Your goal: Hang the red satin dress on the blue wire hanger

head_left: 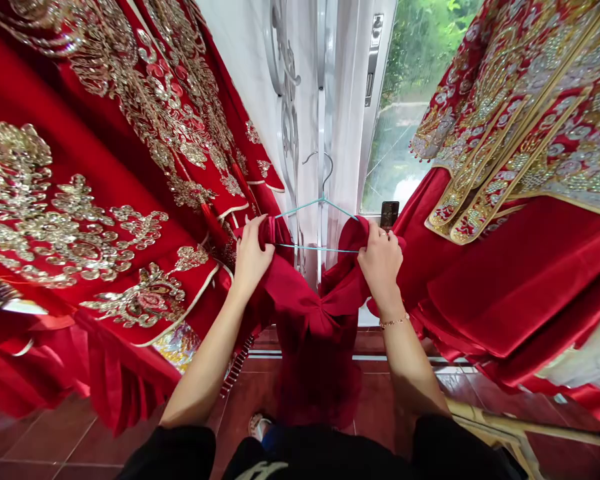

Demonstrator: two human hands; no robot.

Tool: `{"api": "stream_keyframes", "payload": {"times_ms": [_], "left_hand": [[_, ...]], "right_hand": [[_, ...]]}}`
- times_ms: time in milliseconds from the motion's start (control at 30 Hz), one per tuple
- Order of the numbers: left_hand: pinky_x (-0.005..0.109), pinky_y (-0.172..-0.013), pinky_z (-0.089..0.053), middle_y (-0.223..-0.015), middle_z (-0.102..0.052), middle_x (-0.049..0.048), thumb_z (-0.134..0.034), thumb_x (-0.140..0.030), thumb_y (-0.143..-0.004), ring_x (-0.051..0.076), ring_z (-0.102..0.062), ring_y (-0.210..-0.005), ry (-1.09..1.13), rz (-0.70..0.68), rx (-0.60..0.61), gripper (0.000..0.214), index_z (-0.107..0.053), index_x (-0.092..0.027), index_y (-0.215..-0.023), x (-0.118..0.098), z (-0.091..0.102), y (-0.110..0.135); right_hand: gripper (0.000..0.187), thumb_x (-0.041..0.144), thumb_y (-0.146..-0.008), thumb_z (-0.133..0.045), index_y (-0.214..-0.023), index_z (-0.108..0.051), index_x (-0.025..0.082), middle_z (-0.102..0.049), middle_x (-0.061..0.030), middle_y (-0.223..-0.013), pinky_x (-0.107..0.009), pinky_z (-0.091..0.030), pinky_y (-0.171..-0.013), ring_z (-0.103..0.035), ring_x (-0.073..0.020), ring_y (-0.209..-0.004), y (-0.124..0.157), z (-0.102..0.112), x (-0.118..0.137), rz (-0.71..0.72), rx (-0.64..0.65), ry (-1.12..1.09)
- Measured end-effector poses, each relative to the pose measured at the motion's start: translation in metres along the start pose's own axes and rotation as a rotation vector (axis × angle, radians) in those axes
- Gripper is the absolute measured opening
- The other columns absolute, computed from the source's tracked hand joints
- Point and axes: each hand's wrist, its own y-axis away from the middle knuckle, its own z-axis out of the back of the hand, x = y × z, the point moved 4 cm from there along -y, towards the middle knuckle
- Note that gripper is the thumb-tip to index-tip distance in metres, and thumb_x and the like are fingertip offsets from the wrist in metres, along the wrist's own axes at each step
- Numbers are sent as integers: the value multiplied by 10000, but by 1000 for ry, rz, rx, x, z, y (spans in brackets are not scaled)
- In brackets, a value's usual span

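The red dress [321, 327] looks to be on the hanger [322, 199] now. One shoulder sits at each end of the wire, right where the fingers are. So that part seems done, or almost done. The cloth under the fingers is a bit bunched, so it may not lie flat yet. The hook [332, 167] points up, past the fingertips and in the middle between the two hands. A pale pole [321, 110] stands behind it. I can't see the hook hung on anything, so hanging it up looks not yet done.

The left hand [253, 257] is bent and nearly closed, with its thumb and fingers pinching the left shoulder of the dress. The right hand [381, 260] does the same on the right shoulder. Its fingers are curled over the cloth, with only a small gap. I can't tell if any finger touches the wire too.

Between the hands, the low wire shows bare. Below them, the dress dips at the neck and hangs down toward the floor [230, 407]. A phone [389, 213] is just past the right fingers.
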Motion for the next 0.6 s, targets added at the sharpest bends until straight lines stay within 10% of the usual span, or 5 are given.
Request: {"api": "stream_keyframes", "payload": {"times_ms": [300, 600], "left_hand": [[743, -1187, -128, -1647, -290, 107, -610, -237, -825, 409, -161, -1540, -103, 106, 54, 803, -276, -280, -1554, -12, -9, 1], [429, -1075, -483, -1405, -616, 64, -535, -112, -818, 288, -566, -1311, -211, 52, 117, 555, -557, -234, -1360, 2, 13, -21]], "right_hand": [[568, 58, -867, -445, -1425, -467, 166, -682, -177, -1188, -356, -498, -760, -589, -321, -1128, 7, 7, -1, 44, 45, 109], [512, 70, -874, -452, -1375, -498, 162, -705, -162, -1112, -299, -448, -673, -638, -277, -1021, 12, 19, -4, 42, 76, 150]]}}
